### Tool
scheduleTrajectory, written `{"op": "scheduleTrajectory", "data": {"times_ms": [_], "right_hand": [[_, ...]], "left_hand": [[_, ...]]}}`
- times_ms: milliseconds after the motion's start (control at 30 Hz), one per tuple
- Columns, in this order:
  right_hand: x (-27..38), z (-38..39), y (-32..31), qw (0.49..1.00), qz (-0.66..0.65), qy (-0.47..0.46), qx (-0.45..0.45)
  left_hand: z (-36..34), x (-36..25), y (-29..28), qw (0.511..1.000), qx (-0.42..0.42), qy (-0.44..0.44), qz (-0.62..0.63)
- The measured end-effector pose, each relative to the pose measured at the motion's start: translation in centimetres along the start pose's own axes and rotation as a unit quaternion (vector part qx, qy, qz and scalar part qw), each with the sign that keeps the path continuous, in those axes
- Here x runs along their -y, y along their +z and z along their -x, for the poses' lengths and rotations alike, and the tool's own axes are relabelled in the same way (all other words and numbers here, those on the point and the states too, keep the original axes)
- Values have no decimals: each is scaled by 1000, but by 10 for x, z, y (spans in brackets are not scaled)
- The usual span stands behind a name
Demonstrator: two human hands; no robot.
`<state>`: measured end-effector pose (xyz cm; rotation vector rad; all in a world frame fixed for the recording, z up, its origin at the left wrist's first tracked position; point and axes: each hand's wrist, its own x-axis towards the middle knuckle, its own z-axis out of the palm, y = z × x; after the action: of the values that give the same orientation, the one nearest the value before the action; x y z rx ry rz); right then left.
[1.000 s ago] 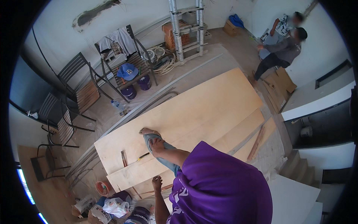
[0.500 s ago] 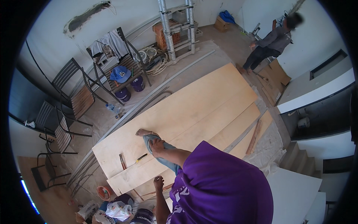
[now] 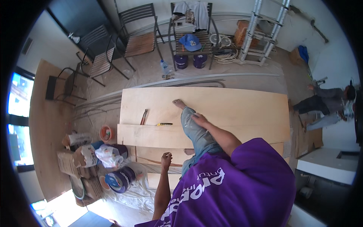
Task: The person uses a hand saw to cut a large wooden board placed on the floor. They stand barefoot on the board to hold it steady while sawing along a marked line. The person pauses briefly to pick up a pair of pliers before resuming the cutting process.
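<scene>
My right hand [image 3: 198, 118] rests on the jeans of my bent leg [image 3: 191, 130], fingers laid over it. My bare foot [image 3: 178, 103] is planted on a plywood sheet [image 3: 245, 104]. My left hand [image 3: 166, 158] hangs over the lower board [image 3: 172, 170] with curled fingers; whatever it may hold is too small to make out. A yellow utility knife [image 3: 165, 124] lies along a board edge, left of the leg, and a reddish hand tool [image 3: 143, 116] lies beside it. My purple shirt covers much of the lower view.
Slatted chairs [image 3: 138, 39], a ladder [image 3: 272, 34], buckets [image 3: 181, 60], cable coils [image 3: 223, 56] and metal strips [image 3: 242, 74] line the back. Bags and boxes [image 3: 79, 162] crowd the left, beside an orange bucket [image 3: 106, 133]. Two co-workers [image 3: 329, 102] crouch at the right, by a counter [image 3: 321, 166].
My view has turned, so the plywood now lies level across it and the co-workers appear lower at the right. My right hand stays on the leg; my left hand remains curled.
</scene>
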<state>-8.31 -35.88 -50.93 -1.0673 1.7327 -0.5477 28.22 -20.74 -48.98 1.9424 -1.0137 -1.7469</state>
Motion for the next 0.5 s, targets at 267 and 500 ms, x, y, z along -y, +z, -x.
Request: {"op": "scheduleTrajectory", "data": {"times_ms": [267, 500], "right_hand": [[-146, 102, -44, 941, 304, 63, 131], [-219, 182, -57, 921, 295, 112, 228]], "left_hand": [[59, 124, -14, 992, -41, -117, -28], [67, 138, 11, 993, -94, -62, -31]]}}
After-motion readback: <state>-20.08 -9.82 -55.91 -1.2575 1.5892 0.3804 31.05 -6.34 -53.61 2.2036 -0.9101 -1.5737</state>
